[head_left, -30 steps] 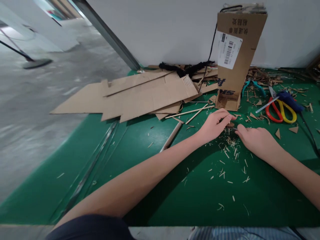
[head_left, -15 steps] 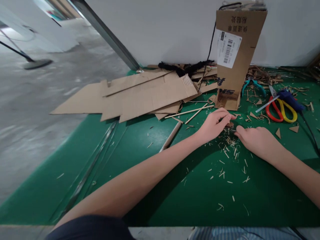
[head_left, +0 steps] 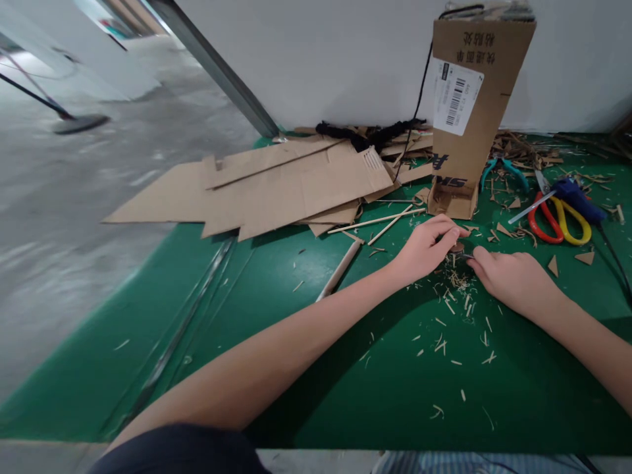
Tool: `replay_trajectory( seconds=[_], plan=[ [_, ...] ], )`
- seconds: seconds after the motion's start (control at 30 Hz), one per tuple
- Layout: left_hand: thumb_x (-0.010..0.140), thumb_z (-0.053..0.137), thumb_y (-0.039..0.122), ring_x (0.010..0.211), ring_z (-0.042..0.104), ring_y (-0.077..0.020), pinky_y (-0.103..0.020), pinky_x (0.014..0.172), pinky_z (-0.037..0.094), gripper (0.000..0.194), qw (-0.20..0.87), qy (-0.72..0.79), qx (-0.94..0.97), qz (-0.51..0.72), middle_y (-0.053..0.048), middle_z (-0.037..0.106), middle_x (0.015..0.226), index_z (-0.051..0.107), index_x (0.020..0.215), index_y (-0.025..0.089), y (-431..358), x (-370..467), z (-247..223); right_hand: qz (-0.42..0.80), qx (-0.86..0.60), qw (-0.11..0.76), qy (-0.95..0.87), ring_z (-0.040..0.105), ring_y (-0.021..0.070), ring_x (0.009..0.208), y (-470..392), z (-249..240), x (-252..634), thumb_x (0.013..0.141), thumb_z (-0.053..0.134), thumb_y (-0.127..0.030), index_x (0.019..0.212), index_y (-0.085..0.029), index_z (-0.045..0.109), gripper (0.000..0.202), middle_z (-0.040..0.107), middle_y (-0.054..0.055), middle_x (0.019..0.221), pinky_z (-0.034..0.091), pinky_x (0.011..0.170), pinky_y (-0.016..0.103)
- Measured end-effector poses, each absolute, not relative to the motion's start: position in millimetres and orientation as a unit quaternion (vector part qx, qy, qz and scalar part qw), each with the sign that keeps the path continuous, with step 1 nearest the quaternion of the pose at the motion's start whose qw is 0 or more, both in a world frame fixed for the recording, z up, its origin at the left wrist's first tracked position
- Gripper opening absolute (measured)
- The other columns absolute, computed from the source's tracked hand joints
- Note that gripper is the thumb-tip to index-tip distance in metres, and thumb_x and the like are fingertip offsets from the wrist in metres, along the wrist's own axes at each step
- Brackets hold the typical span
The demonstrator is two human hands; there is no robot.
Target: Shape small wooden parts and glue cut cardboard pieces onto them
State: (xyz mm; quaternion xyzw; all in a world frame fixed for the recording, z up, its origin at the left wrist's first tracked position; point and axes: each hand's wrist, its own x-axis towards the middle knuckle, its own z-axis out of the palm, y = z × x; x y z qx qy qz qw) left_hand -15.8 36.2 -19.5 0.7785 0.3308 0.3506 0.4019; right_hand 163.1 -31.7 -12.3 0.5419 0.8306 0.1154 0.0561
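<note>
Though the view has shifted slightly, left hand [head_left: 428, 248] still pinching brown piece [head_left: 458, 247], right hand [head_left: 513, 280] still gripping thin tool [head_left: 465, 256]

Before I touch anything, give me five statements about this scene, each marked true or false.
1. The left hand holds the brown piece. True.
2. The scissors are in the right hand. False: the scissors lie on the table; the right hand grips a thin object.
3. The box bears a white label. True.
4. The pliers lie left of the box. False: the pliers lie right of it.
5. Shavings lie scattered on the table. True.
</note>
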Motion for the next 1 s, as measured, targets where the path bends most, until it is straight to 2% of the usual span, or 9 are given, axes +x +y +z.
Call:
replay_trajectory(
  seconds=[0.23,0.47,0.67,1.0],
  plan=[
    [0.096,0.04,0.024,0.083,0.06,-0.0156,-0.029,0.074,0.05,0.03,0.392,0.333,0.783,0.35,-0.007,0.062,0.091,0.067,0.085,0.016,36.4,-14.4,-21.3,0.112,0.555,0.046,0.823,0.052,0.0145,0.042,-32.8,-12.4,159.2,0.1,0.018,-0.035,0.095,-0.015,0.056,0.043,0.065,0.006,0.061,0.013,0.046,0.028],
    [0.095,0.046,0.025,0.08,0.06,-0.0158,-0.029,0.074,0.048,0.028,0.361,0.33,0.798,0.353,-0.005,0.064,0.082,0.068,0.079,0.016,37.3,-15.2,-21.6,0.118,0.562,0.058,0.817,0.052,0.0141,0.043,-35.3,-11.7,156.7,0.101,0.017,-0.035,0.091,-0.016,0.057,0.045,0.062,0.004,0.058,0.012,0.046,0.027],
    [0.095,0.044,0.027,0.082,0.06,-0.0159,-0.029,0.075,0.048,0.03,0.357,0.321,0.801,0.357,-0.005,0.064,0.084,0.068,0.08,0.016,38.7,-15.9,-23.8,0.103,0.56,0.086,0.818,0.056,0.0161,0.044,-33.3,-7.0,154.1,0.1,0.02,-0.032,0.099,-0.015,0.055,0.039,0.063,0.005,0.057,0.013,0.045,0.028],
    [0.096,0.042,0.025,0.085,0.06,-0.0157,-0.029,0.075,0.049,0.03,0.37,0.325,0.797,0.35,-0.007,0.064,0.09,0.067,0.085,0.015,38.4,-15.3,-24.1,0.117,0.516,0.055,0.847,0.052,0.0157,0.041,-33.6,-12.6,164.5,0.1,0.018,-0.036,0.088,-0.019,0.056,0.043,0.061,0.003,0.053,0.012,0.045,0.027]
  ],
)
